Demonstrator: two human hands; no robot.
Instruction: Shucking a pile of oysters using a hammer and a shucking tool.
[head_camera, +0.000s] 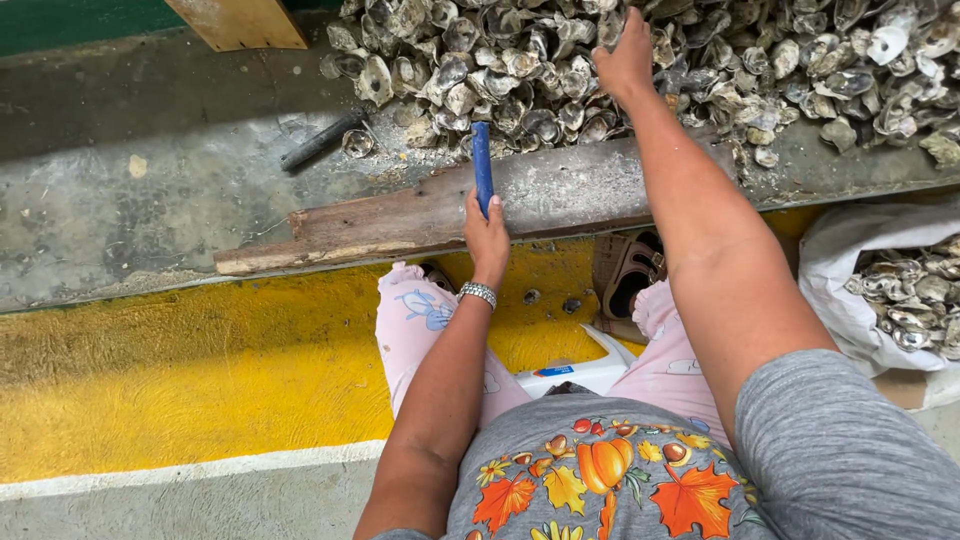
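My left hand (487, 237) grips a blue-handled tool (482, 165) that points up over a worn wooden plank (400, 215). A silver bracelet sits on that wrist. My right hand (625, 55) reaches far forward into a big heap of grey oyster shells (520, 70), fingers closed among them; what it holds is hidden. I sit with pink trousers and a grey shirt printed with pumpkins and leaves.
A white sack (850, 290) with more shells lies at the right. A dark bar-shaped tool (320, 140) rests on the wet concrete left of the heap. A yellow painted floor strip (200, 370) runs below the plank. A brown sandal (622, 270) and a white plastic object (590, 370) sit between my legs.
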